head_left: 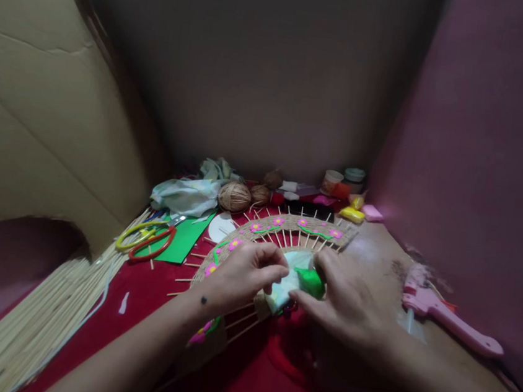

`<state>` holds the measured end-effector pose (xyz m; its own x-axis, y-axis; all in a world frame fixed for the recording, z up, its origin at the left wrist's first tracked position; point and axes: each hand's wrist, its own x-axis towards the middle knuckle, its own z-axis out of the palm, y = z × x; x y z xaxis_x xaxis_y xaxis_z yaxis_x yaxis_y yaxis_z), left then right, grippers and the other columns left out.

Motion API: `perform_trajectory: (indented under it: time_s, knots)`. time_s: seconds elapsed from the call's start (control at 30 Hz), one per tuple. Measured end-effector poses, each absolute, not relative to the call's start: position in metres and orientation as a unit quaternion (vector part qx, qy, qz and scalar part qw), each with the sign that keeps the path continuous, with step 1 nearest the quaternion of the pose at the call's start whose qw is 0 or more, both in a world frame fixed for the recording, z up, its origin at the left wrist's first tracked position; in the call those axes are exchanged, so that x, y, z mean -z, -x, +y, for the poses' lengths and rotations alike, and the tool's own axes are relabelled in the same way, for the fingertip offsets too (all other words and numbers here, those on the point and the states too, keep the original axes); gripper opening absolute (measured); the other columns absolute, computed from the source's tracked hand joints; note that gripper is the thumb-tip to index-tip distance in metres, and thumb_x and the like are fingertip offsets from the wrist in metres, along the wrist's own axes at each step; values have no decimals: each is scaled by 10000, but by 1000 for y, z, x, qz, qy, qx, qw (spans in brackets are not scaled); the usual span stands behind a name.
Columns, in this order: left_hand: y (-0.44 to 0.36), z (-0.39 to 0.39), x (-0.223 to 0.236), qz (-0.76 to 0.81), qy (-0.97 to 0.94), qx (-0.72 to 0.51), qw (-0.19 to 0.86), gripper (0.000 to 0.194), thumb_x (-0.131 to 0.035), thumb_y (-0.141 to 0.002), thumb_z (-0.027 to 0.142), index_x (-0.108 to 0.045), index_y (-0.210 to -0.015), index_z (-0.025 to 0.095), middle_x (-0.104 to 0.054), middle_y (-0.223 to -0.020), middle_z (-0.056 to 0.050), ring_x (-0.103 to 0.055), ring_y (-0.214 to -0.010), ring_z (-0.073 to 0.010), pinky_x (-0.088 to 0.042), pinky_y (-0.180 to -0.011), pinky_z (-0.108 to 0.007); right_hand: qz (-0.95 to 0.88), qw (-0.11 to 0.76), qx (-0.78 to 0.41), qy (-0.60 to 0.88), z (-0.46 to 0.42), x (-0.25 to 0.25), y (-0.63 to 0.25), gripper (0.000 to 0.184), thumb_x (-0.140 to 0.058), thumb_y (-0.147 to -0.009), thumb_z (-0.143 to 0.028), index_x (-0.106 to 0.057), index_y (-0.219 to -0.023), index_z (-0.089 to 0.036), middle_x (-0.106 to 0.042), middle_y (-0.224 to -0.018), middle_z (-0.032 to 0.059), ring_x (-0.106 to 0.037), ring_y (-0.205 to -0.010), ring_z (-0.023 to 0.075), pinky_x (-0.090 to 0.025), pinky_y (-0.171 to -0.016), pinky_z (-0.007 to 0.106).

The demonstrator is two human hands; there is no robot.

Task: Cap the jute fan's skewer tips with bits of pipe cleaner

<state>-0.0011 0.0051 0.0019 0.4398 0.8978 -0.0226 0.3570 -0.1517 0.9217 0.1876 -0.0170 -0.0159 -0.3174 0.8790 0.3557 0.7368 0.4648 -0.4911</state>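
My right hand [346, 298] curls its thumb and fingers round a shiny green lump [309, 282], which looks like soft clay. Beneath it is a crumpled pale green and white cloth [287, 286]. At the cloth's left side, my left hand [256, 267] has thumb and fingertips pinched together; whatever lies between them is too small to make out. Both hands are above an arched fan-shaped piece [312, 225] of woven twine on thin sticks, decorated with pink flowers and green stems. The hands and cloth hide part of its middle.
Orange and yellow scissors [151, 240] lie on green paper [186, 241] at left, beside a bundle of thin sticks [39, 310]. Twine balls [234, 197] and small tubs [332, 182] stand behind. A pink glue gun [449, 315] rests on the right. Cardboard [53, 87] rises at left.
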Motion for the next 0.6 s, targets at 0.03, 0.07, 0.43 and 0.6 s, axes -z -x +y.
perform_trajectory:
  time_s: [0.03,0.07,0.43,0.6]
  knots:
    - [2,5,-2,444,-713,-285,462,106,-542,-767,211,-612,-765,132,-537,-603,29,-478,-517,-62,-365,-490,-189,-802,304,-159,489,-16,13,-188,271,-631,-733,-388,-501,-835,-172,-545,-822,38,-488,-720,154,-387,-621,285]
    - [2,5,-1,441,-724,-282,449,110,-536,-771,211,-614,-756,135,-531,-599,31,-465,-520,-60,-356,-491,-186,-795,318,-212,471,-16,11,-189,296,-630,-740,-399,-523,-897,-172,-564,-859,43,-512,-757,159,-411,-649,287]
    - [3,-1,-4,410,-806,-256,342,111,-489,-800,187,-569,-730,154,-522,-639,36,-424,-568,-68,-324,-513,-191,-669,425,-440,422,-10,7,-188,177,-607,-765,-301,-653,-654,-172,-622,-668,19,-555,-644,119,-456,-605,240]
    - [1,-1,-1,380,-820,-274,330,117,-516,-830,222,-592,-767,160,-584,-717,13,-498,-648,-86,-383,-594,-210,-667,437,-439,414,-11,11,-187,158,-611,-766,-255,-653,-638,-172,-627,-678,15,-556,-672,120,-454,-628,235]
